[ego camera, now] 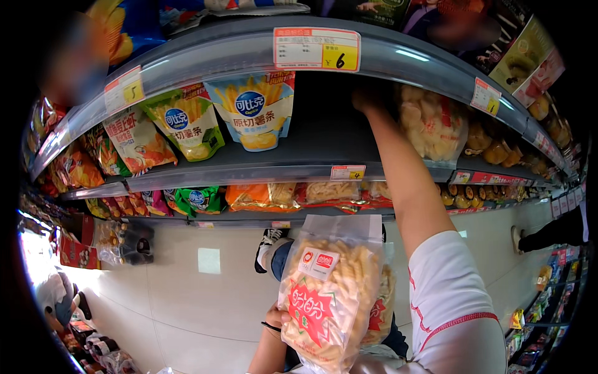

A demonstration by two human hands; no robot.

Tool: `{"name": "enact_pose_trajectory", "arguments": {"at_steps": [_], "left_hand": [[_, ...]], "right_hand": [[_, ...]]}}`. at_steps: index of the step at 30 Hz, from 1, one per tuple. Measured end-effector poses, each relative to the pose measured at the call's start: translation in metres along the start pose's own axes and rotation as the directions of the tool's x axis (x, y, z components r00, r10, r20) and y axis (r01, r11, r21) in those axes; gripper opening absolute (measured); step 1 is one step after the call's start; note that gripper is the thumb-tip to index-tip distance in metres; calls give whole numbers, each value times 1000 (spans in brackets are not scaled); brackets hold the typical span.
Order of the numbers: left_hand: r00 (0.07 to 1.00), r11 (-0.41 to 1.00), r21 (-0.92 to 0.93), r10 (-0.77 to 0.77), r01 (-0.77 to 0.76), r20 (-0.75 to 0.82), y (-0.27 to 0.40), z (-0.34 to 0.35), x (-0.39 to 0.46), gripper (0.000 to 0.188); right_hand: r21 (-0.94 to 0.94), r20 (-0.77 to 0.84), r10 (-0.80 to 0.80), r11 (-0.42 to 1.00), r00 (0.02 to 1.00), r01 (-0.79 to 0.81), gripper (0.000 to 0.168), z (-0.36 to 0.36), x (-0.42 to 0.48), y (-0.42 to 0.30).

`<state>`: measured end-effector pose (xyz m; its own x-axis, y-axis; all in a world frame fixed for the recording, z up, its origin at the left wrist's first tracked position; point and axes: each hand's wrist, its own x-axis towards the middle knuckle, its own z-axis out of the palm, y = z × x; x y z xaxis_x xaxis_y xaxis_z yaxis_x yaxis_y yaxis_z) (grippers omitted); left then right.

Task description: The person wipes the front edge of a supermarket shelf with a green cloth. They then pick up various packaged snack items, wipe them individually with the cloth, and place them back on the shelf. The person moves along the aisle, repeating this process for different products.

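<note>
My left hand (278, 319) grips a clear plastic bag of puffed snack sticks (329, 290) low in front of my body. Behind it, partly covered, is a second similar snack bag (385, 299); what supports that one is hidden. My right hand (366, 99) reaches deep into the dark gap of the upper shelf (322, 135), and its fingers are lost in shadow. Just right of that hand stands a clear bag of pale puffed snacks (432, 121). Left of the gap is a blue and white pouch of potato fries (252, 112), upright.
A shelf lip with a price tag (317, 49) runs above my right hand. More snack bags fill the lower shelf (261, 196). Shrink-wrapped bottles (126, 243) stand on the floor at left. A person's leg (549, 231) shows at right, another person (58, 292) at far left.
</note>
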<state>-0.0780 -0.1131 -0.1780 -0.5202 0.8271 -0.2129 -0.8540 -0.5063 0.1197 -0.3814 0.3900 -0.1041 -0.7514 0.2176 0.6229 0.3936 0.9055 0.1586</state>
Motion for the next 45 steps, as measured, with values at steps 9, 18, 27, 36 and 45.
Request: {"name": "enact_pose_trajectory", "arguments": {"at_steps": [9,18,27,36,45], "left_hand": [[996,997,-4,-77,78,34,-5,5,18,89],[998,998,7,-69,69,-10,-4,6,18,89],[997,1000,7,-23,24,-67,-4,3,11,89],[998,1000,13,-12,13,-54,-6,8,4,89],[1000,998,64,25,-25,-5,-7,17,-6,89]], "right_hand": [[626,351,-266,780,898,-14,45,-134,-86,-53],[395,476,-383,897,791,197,36,-66,-1,-110],[329,313,-203,940,928,94,38,-26,33,-122],[364,315,-278,919,907,154,42,-53,12,-110],[511,317,-279,856,906,84,32,-111,-58,-111]]}}
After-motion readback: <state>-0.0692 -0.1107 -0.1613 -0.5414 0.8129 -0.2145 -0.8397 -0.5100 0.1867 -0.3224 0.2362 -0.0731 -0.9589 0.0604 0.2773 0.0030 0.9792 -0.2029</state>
